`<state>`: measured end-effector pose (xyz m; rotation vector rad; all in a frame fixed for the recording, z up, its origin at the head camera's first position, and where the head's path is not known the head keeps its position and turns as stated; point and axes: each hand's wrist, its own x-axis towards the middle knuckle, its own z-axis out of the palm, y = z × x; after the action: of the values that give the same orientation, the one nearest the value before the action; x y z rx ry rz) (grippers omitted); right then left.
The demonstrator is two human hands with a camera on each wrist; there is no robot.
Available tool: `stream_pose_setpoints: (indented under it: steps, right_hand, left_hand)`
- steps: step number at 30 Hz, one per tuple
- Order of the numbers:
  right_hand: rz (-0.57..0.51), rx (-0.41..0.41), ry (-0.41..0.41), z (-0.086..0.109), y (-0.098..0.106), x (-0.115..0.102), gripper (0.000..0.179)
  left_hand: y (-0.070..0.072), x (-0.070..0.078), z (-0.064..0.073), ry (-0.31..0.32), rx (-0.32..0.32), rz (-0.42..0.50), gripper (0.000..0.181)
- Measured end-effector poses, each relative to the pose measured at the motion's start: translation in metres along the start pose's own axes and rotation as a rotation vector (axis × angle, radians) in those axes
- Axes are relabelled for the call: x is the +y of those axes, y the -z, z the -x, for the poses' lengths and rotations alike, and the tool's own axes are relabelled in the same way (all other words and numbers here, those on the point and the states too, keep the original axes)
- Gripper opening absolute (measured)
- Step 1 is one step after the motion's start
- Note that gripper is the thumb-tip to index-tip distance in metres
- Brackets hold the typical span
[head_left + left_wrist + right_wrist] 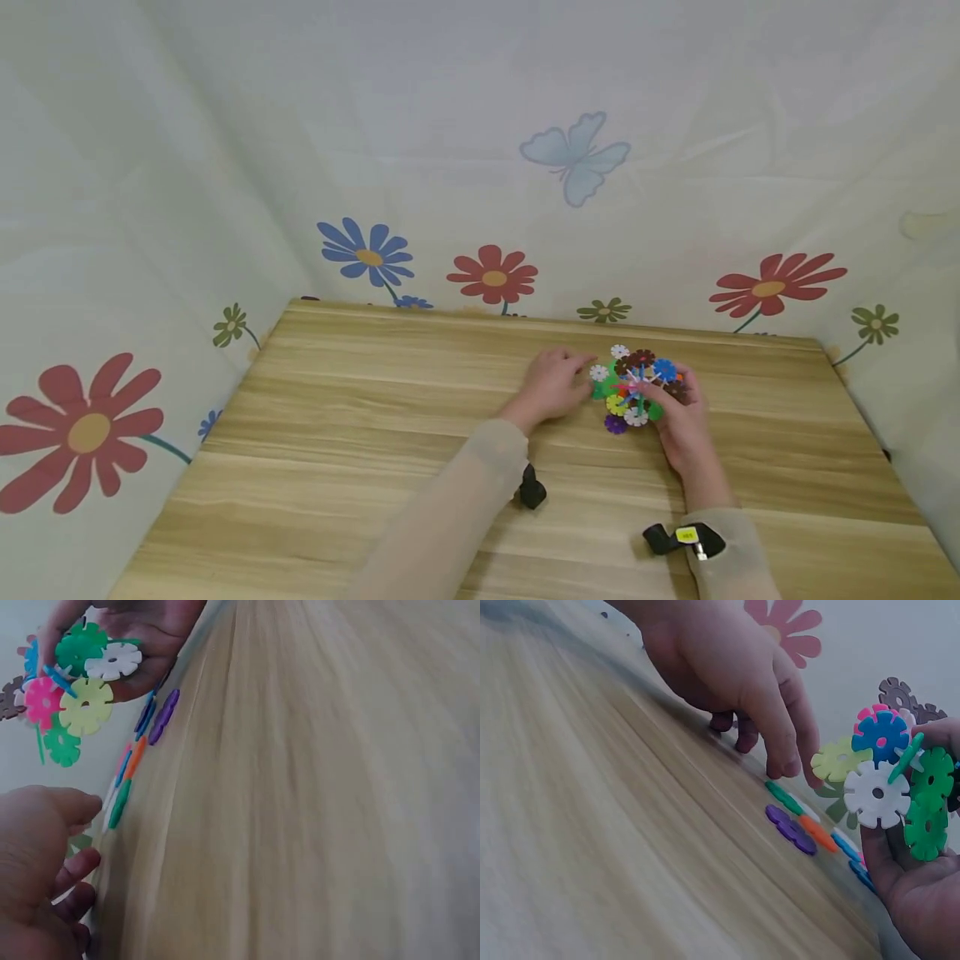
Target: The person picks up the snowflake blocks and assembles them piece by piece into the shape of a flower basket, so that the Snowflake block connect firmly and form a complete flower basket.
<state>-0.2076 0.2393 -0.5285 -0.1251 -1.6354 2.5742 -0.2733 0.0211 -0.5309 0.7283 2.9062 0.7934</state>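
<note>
My right hand (686, 421) grips a cluster of joined notched plastic discs (877, 793) above the table. White, green, blue, yellow, pink and brown discs show in it. To its left, my left hand (553, 383) reaches down with loosely bent fingers, and nothing shows between them. In the right wrist view its fingertips hang close to a loose green disc (783, 796); whether they touch it I cannot tell. Near that lie a purple disc (790, 829), an orange disc (817, 832) and several others, flat on the tabletop below the cluster.
The wood-grain table (360, 400) ends at a back edge against a pale curtain (420, 150) printed with flowers and a butterfly. Each wrist wears a black camera mount, the left one (532, 487) and the right one (682, 537), close above the tabletop.
</note>
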Motion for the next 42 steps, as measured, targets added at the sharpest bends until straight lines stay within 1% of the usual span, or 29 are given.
stream_pose_setpoints:
  steps: [1, 3, 5, 7, 12, 15, 17, 19, 23, 26, 29, 32, 36, 39, 42]
  right_hand:
    - [0.000, 0.005, 0.000, 0.000, 0.001, -0.001, 0.038]
    - [-0.007, 0.009, 0.008, 0.000, 0.002, -0.001, 0.038]
    - [-0.012, 0.007, 0.012, -0.001, 0.002, -0.001, 0.037]
    - [-0.010, 0.006, 0.011, -0.001, 0.002, 0.000, 0.036]
    - [0.030, 0.023, -0.010, -0.001, -0.004, 0.002, 0.032]
    - [0.057, 0.030, -0.030, 0.000, -0.010, 0.004, 0.031]
    - [0.078, 0.017, -0.050, 0.001, -0.016, 0.007, 0.031]
    - [0.094, -0.004, -0.070, 0.003, -0.022, 0.010, 0.032]
    - [0.119, -0.060, -0.108, 0.008, -0.036, 0.019, 0.036]
    - [0.131, -0.091, -0.132, 0.012, -0.047, 0.026, 0.037]
    - [0.141, -0.107, -0.147, 0.016, -0.056, 0.030, 0.035]
    - [0.142, -0.113, -0.152, 0.018, -0.061, 0.032, 0.034]
    - [0.150, -0.111, -0.158, 0.020, -0.063, 0.034, 0.038]
    - [0.158, -0.110, -0.164, 0.019, -0.065, 0.035, 0.042]
    - [0.165, -0.110, -0.164, 0.020, -0.067, 0.035, 0.044]
  left_hand:
    - [0.000, 0.002, -0.001, -0.001, -0.016, -0.035, 0.049]
    - [0.001, 0.006, -0.001, -0.001, -0.043, -0.075, 0.050]
    - [0.003, 0.009, 0.001, -0.002, -0.053, -0.103, 0.049]
    - [0.003, 0.009, 0.003, -0.001, -0.046, -0.108, 0.048]
    - [0.004, 0.003, 0.011, -0.015, -0.013, -0.064, 0.043]
    - [0.011, -0.004, 0.023, -0.007, -0.014, -0.044, 0.041]
    - [0.017, -0.010, 0.032, 0.016, -0.015, -0.025, 0.040]
    - [0.022, -0.017, 0.041, 0.042, -0.016, -0.003, 0.041]
    - [0.037, -0.031, 0.061, 0.089, -0.035, 0.078, 0.046]
    - [0.046, -0.040, 0.073, 0.090, -0.060, 0.103, 0.052]
    - [0.049, -0.046, 0.080, 0.077, -0.076, 0.080, 0.055]
    - [0.049, -0.045, 0.082, 0.062, -0.064, 0.053, 0.046]
    - [0.045, -0.042, 0.083, 0.069, -0.012, 0.033, 0.033]
    - [0.042, -0.040, 0.085, 0.109, 0.018, 0.045, 0.028]
    - [0.040, -0.040, 0.086, 0.147, 0.043, 0.090, 0.025]
